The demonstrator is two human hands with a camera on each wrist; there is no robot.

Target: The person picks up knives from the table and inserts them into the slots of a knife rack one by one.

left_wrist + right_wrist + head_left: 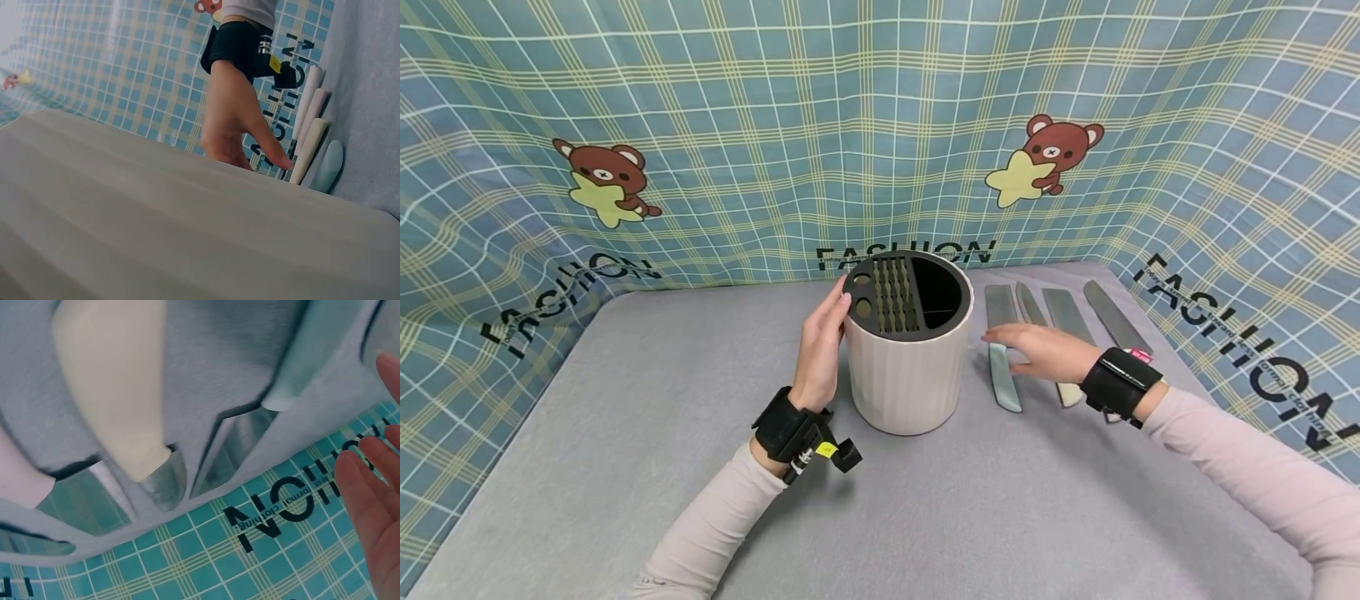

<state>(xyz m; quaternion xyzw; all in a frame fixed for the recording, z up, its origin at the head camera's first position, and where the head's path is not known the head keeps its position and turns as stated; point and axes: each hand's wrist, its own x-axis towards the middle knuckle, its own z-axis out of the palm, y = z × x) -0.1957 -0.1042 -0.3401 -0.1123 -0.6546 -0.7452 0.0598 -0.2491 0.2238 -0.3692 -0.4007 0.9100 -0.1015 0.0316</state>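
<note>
Teal-handled knife: likely rigid, light; grasp by handle. Right hand hovers empty, fingers extended; left hand, fingers straight, touches knife holder.

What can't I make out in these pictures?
Head view: bottom of the large opening in the holder, lost in darkness.
Head view: where the cream handle meets its blade, covered by the right hand.
Head view: lettering on the pink label, too small.
Left wrist view: the right hand's lower part, behind the holder.
Right wrist view: the cream handle's butt end, cut off by the top edge.
</note>
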